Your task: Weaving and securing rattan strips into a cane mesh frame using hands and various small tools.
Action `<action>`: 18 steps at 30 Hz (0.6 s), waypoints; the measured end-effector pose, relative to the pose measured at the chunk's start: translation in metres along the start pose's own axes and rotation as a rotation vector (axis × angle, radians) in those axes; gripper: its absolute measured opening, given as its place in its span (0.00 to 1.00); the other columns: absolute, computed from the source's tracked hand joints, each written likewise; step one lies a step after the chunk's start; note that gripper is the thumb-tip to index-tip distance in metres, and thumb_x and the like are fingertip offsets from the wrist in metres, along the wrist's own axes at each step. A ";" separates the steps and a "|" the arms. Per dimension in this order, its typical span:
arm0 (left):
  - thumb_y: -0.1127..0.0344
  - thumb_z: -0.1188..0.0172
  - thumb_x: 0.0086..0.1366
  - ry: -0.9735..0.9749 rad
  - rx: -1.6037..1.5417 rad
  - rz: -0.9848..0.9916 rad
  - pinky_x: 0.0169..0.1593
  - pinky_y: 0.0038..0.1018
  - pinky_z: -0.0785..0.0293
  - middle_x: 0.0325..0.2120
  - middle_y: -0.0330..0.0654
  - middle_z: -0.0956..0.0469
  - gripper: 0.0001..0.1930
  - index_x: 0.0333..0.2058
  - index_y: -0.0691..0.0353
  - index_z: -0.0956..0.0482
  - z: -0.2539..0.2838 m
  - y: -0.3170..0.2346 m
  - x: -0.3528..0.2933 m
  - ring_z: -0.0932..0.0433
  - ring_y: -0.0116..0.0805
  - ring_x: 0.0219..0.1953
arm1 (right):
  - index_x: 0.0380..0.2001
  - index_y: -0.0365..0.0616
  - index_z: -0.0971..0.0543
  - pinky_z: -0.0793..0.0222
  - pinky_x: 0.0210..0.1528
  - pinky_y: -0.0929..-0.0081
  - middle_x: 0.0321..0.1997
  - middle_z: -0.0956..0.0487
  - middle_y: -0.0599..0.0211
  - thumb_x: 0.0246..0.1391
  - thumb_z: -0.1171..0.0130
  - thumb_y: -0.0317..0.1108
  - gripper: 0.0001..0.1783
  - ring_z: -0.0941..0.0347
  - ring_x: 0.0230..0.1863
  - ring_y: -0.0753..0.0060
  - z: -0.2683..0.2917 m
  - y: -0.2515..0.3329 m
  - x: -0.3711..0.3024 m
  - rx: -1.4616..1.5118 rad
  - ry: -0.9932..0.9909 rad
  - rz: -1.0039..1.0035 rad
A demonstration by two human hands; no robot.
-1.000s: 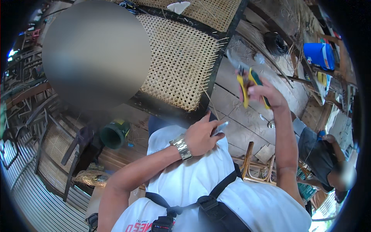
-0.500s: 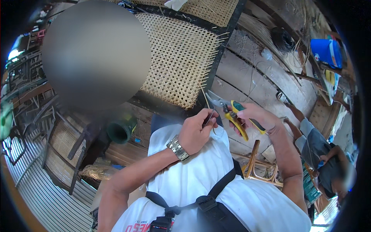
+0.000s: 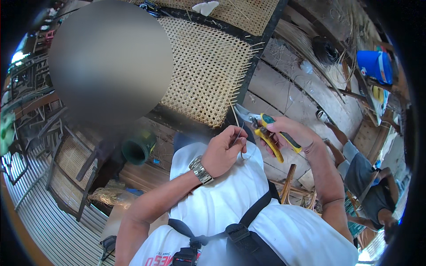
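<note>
A woven cane panel [image 3: 208, 66] lies over a dark frame [image 3: 191, 116], with short loose ends along its right edge. From its lower right corner a cane strand [image 3: 235, 117] runs down to my left hand [image 3: 222, 153], which pinches it between thumb and fingers. A slim grey piece also shows at these fingertips; its kind is unclear. In my right hand [image 3: 286, 131] are yellow-handled pruning shears [image 3: 276, 153] with green grip parts. Their metal blades sit just right of the strand, near the panel's corner. Whether the blades touch the strand, I cannot tell.
Another cane panel [image 3: 248, 13] adjoins at the top, with a white cloth-like piece [image 3: 206, 8] beside it. Behind my left arm stand a green bucket [image 3: 135, 150] and a cane-backed chair frame [image 3: 71, 159]. A person [image 3: 366, 181] sits at the right near a blue container [image 3: 374, 66].
The shears' blades appear closer together and nearer the strand. My left hand keeps its pinch, barely shifted. The person at the right has moved their arms.
</note>
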State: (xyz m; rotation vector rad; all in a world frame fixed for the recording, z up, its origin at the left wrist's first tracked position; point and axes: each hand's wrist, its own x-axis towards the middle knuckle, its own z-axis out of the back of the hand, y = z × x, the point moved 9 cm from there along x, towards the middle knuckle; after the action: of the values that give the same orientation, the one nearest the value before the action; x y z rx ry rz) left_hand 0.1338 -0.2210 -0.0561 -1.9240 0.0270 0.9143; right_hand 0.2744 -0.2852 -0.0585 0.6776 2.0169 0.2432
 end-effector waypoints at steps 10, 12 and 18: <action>0.75 0.49 0.72 0.000 -0.035 -0.006 0.42 0.22 0.27 0.30 0.38 0.24 0.07 0.46 0.68 0.29 -0.003 0.002 0.001 0.26 0.23 0.34 | 0.42 0.44 0.27 0.33 0.23 0.81 0.32 0.20 0.67 0.61 0.48 0.50 0.20 0.21 0.28 0.76 -0.002 0.009 0.012 -0.037 0.021 0.033; 0.74 0.49 0.72 -0.001 -0.035 0.007 0.42 0.22 0.27 0.30 0.38 0.24 0.07 0.46 0.68 0.29 -0.003 0.007 0.003 0.26 0.22 0.34 | 0.42 0.44 0.27 0.33 0.24 0.81 0.32 0.20 0.68 0.61 0.47 0.50 0.19 0.22 0.27 0.77 -0.002 0.011 0.011 -0.087 0.014 0.042; 0.73 0.49 0.73 -0.003 -0.027 0.021 0.40 0.22 0.28 0.29 0.38 0.24 0.07 0.46 0.68 0.29 -0.004 0.010 0.002 0.27 0.22 0.32 | 0.47 0.41 0.27 0.33 0.27 0.84 0.33 0.21 0.67 0.58 0.46 0.49 0.23 0.23 0.28 0.79 -0.002 0.010 0.006 -0.147 -0.022 0.052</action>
State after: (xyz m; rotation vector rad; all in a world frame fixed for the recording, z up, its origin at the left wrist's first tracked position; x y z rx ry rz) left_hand 0.1340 -0.2286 -0.0638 -1.9508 0.0327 0.9357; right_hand 0.2745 -0.2732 -0.0578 0.6376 1.9403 0.4094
